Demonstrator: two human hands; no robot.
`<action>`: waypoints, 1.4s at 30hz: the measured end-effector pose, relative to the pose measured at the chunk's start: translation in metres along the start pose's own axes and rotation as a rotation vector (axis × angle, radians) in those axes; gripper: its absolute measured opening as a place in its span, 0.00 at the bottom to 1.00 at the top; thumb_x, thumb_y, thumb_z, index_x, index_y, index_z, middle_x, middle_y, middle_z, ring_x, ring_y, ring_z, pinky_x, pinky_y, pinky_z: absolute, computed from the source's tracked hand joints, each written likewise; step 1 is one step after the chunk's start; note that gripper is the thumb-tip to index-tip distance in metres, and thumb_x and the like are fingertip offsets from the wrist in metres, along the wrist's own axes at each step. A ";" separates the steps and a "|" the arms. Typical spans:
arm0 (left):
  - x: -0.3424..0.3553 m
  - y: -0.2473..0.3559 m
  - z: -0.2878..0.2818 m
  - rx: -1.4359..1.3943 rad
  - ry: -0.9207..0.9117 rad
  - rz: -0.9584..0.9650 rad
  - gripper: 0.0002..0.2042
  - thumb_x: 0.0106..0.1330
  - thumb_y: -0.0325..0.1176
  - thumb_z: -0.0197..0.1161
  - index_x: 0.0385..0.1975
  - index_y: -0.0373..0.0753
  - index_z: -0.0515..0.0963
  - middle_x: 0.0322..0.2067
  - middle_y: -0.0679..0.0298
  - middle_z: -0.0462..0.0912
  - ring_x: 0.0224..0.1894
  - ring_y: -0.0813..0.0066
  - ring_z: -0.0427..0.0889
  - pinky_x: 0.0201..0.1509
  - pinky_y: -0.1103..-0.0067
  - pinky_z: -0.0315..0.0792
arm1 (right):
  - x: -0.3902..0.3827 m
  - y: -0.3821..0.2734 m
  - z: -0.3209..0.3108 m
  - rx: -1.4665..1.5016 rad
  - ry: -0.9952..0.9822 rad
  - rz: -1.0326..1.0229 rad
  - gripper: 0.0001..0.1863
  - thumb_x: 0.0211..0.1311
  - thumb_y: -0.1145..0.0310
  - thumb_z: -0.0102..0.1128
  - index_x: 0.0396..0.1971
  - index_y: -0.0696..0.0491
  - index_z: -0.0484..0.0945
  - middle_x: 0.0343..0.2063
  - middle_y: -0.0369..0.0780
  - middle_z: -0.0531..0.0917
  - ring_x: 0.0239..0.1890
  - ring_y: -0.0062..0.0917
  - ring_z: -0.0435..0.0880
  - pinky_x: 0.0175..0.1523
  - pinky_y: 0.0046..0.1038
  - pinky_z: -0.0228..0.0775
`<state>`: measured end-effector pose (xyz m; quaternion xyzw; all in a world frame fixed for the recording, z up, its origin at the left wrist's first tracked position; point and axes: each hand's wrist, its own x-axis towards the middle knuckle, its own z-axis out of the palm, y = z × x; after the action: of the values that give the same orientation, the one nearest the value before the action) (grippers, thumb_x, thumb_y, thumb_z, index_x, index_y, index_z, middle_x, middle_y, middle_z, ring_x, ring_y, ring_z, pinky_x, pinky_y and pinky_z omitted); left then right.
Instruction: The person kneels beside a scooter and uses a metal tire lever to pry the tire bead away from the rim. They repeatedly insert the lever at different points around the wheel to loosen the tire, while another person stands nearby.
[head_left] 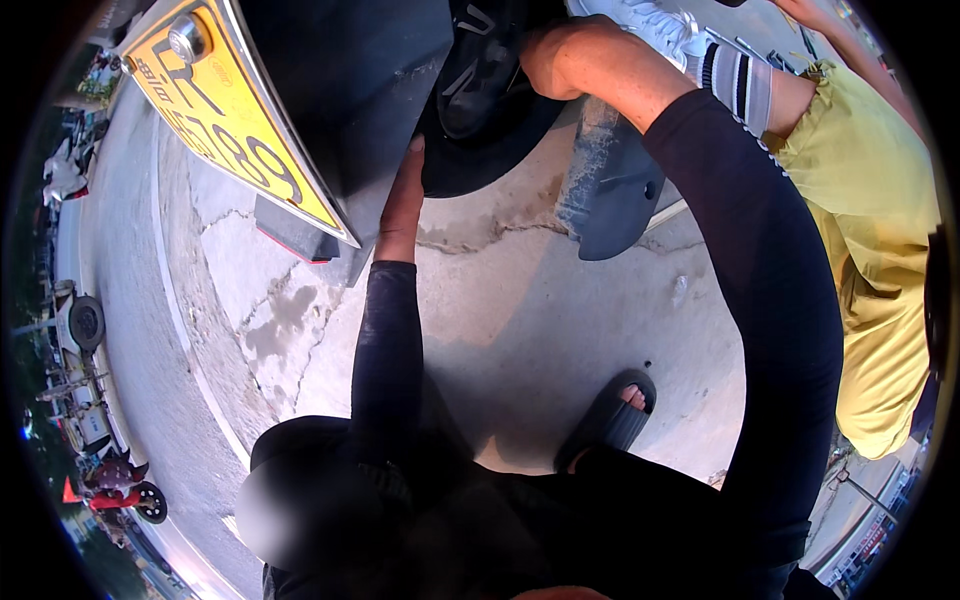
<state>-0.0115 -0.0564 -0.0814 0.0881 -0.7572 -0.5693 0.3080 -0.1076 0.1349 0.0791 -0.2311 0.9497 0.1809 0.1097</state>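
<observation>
A scooter-like vehicle's rear end with a yellow licence plate point(235, 120) fills the top left. Beside its dark body panel point(350, 70) sits a black wheel point(500, 160), with a glossy black part point(475, 70) in front of it. My left hand point(408, 175) reaches up to the wheel's left edge, by the panel; its fingers are mostly hidden. At the wheel's upper right, my right hand point(568, 58) is closed, with its fingers curled in against the black parts. What lies inside its grip does not show. Dark sleeves cover both my forearms.
A worn grey-blue panel point(607, 185) hangs right of the wheel. Close on the right is a person in yellow trousers point(870, 250) and a white shoe point(650, 25). My sandalled foot point(625, 405) rests on cracked concrete point(480, 330). A road with parked vehicles runs along the left.
</observation>
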 end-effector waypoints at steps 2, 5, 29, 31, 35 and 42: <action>-0.006 0.008 0.013 -0.016 0.024 0.013 0.37 0.57 0.47 0.72 0.58 0.25 0.68 0.59 0.47 0.72 0.59 0.56 0.73 0.65 0.71 0.63 | 0.022 0.010 0.006 -0.074 -0.066 -0.021 0.13 0.57 0.74 0.56 0.41 0.53 0.85 0.44 0.43 0.85 0.48 0.38 0.84 0.49 0.36 0.78; 0.000 0.016 0.013 0.010 0.008 0.027 0.37 0.56 0.47 0.72 0.57 0.24 0.67 0.59 0.47 0.71 0.60 0.56 0.72 0.66 0.70 0.61 | 0.057 0.017 0.007 -0.038 -0.194 -0.093 0.16 0.56 0.70 0.56 0.44 0.47 0.85 0.49 0.38 0.84 0.51 0.34 0.83 0.49 0.37 0.77; -0.003 0.022 0.013 -0.015 0.057 0.004 0.43 0.55 0.48 0.72 0.62 0.23 0.61 0.63 0.43 0.66 0.63 0.54 0.67 0.68 0.70 0.58 | 0.046 0.006 0.030 -0.334 0.591 -0.311 0.07 0.53 0.68 0.60 0.25 0.48 0.87 0.31 0.39 0.88 0.35 0.31 0.86 0.40 0.34 0.76; -0.009 0.016 0.011 0.021 0.053 -0.008 0.42 0.57 0.50 0.70 0.62 0.23 0.61 0.64 0.44 0.65 0.64 0.55 0.67 0.68 0.69 0.58 | 0.046 0.004 0.033 -0.329 0.519 -0.303 0.07 0.53 0.68 0.60 0.26 0.48 0.88 0.31 0.39 0.88 0.36 0.31 0.87 0.41 0.33 0.76; 0.002 -0.011 0.006 -0.303 0.048 -0.070 0.37 0.65 0.53 0.58 0.64 0.28 0.61 0.65 0.50 0.64 0.65 0.59 0.66 0.69 0.70 0.59 | 0.024 0.025 0.021 -0.307 0.511 -0.294 0.07 0.54 0.69 0.60 0.28 0.48 0.88 0.33 0.39 0.88 0.38 0.30 0.87 0.43 0.32 0.77; 0.024 -0.081 -0.005 -0.726 0.080 -0.276 0.32 0.72 0.56 0.45 0.67 0.38 0.61 0.67 0.58 0.63 0.66 0.64 0.66 0.70 0.72 0.60 | 0.018 0.023 0.022 -0.301 0.610 -0.305 0.08 0.55 0.70 0.60 0.31 0.49 0.88 0.34 0.41 0.88 0.39 0.32 0.87 0.44 0.34 0.78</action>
<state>-0.0458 -0.0997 -0.1461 0.0965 -0.4750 -0.8323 0.2690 -0.1315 0.1551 0.0602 -0.4266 0.8562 0.2229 -0.1877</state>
